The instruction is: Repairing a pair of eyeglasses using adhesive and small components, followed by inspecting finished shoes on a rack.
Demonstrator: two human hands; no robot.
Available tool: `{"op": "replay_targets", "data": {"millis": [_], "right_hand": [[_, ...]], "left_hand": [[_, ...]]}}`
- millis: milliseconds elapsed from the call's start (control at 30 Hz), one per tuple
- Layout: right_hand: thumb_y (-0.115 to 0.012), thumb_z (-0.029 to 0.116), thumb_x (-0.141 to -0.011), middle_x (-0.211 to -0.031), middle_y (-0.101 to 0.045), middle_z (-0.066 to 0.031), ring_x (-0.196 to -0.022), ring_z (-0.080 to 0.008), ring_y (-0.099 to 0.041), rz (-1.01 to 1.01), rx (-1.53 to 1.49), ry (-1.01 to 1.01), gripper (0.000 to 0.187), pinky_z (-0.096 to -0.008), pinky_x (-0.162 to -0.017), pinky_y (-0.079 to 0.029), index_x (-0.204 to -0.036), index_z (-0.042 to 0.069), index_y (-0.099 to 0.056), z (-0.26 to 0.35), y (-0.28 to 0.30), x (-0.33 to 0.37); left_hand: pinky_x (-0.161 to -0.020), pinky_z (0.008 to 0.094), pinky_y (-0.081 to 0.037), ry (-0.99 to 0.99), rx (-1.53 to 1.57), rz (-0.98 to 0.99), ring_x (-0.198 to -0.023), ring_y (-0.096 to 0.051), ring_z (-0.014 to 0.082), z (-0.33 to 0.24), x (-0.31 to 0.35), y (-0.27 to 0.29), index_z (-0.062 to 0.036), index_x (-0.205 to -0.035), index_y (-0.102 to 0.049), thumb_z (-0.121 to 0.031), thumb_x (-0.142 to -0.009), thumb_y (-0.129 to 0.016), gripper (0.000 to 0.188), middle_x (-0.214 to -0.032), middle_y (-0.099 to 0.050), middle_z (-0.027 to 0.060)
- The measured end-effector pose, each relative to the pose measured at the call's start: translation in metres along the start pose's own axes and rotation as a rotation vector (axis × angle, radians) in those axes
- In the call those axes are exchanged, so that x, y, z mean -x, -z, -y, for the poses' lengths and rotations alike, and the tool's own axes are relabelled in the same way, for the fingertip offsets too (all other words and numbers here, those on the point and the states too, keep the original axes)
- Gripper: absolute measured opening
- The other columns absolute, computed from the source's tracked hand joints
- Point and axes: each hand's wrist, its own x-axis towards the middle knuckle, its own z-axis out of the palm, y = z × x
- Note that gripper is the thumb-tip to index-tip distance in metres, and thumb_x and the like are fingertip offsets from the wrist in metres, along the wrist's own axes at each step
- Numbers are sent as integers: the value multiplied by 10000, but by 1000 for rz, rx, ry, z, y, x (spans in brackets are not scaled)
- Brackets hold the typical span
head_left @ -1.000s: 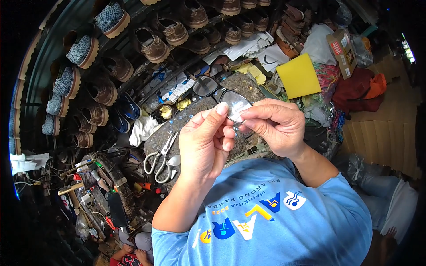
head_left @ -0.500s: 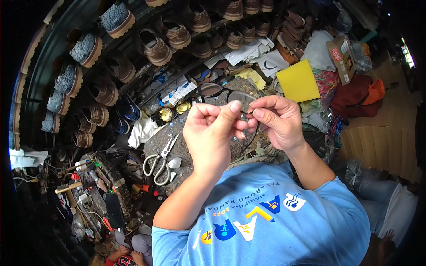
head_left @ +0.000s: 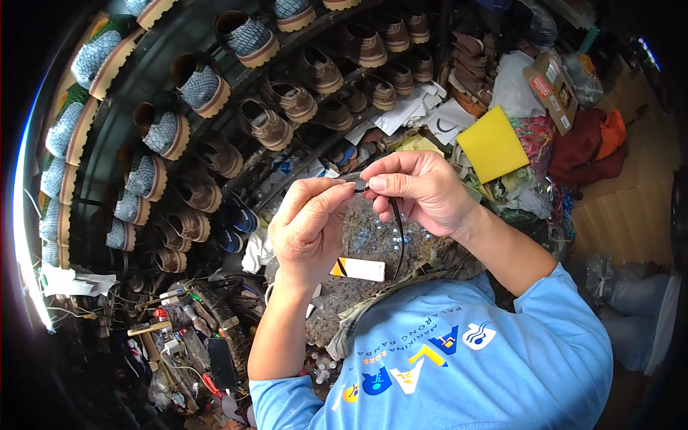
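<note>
Close in front of my chest, my left hand [head_left: 308, 226] and my right hand [head_left: 423, 188] are raised with their fingertips nearly together. Thumb and forefinger of each pinch a small, thin black piece [head_left: 360, 189] whose kind I cannot make out. A narrow black strip [head_left: 399, 244] hangs below my right fingers; whether it joins the pinched piece is hidden. Under my hands lies a rough grey stone block [head_left: 423, 251] with bluish specks. On it, beside my left wrist, rests a white card-like packet [head_left: 362, 269] with a yellow and black end.
Racks of brown shoes [head_left: 266, 123] and grey-blue scaly-patterned shoes [head_left: 204, 89] curve along the left and back. A yellow square sheet [head_left: 493, 145] and an open carton [head_left: 550, 89] lie to the right. Cluttered tools [head_left: 190, 344] sit at lower left.
My view has shifted, showing more of the racks. My left fingers have closed into a pinch near the right ones. The white packet now shows; the scissors and dark-rimmed glasses are largely hidden.
</note>
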Motion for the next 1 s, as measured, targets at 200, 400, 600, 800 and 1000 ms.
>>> {"op": "replay_targets", "data": {"millis": [200, 400, 600, 800, 1000], "right_hand": [[-684, 82, -966, -940, -724, -112, -791, -156, -719, -19, 32, -4, 196, -300, -701, -628, -1122, -38, -687, 0, -13, -10], [-677, 82, -972, -942, -717, -99, -787, -144, -710, -14, 44, 1, 195, -294, -703, -622, -1127, -36, -681, 1, -17, -14], [-652, 73, -986, -964, -712, -80, -816, -121, -693, 98, 89, 60, 239, -284, -741, -599, -1202, -30, -657, -1, -8, -10], [-655, 53, -978, -1083, -703, -68, -923, -96, -666, 161, 223, 145, 444, -264, -841, -567, -1399, -23, -532, -3, -11, 4], [-691, 8, -911, -1078, -687, -95, -1003, -133, -653, 118, 394, 337, 488, -281, -891, -528, -1380, -25, -558, -19, -4, 15]], "left_hand": [[-665, 286, -556, -29, -80, -45, -787, -686, 215, -1, -4, 7, -11, -994, -737, 88, -824, -763, 199, -902, -690, 116], [-630, 270, -544, -42, -105, -55, -764, -680, 201, -1, -6, 9, -6, -991, -733, 87, -835, -754, 182, -915, -690, 127], [-680, 301, -557, -154, -243, -81, -803, -685, 232, -9, -6, 4, 15, -976, -720, 95, -826, -738, 172, -936, -689, 142], [-659, 351, -562, -331, -294, -65, -810, -687, 288, -7, 18, 2, 47, -987, -736, 106, -725, -742, 268, -1042, -675, 192], [-755, 323, -558, -3, -34, -316, -880, -665, 239, -18, 51, -20, 43, -1102, -672, 113, -834, -721, 281, -1098, -625, 155]]}}
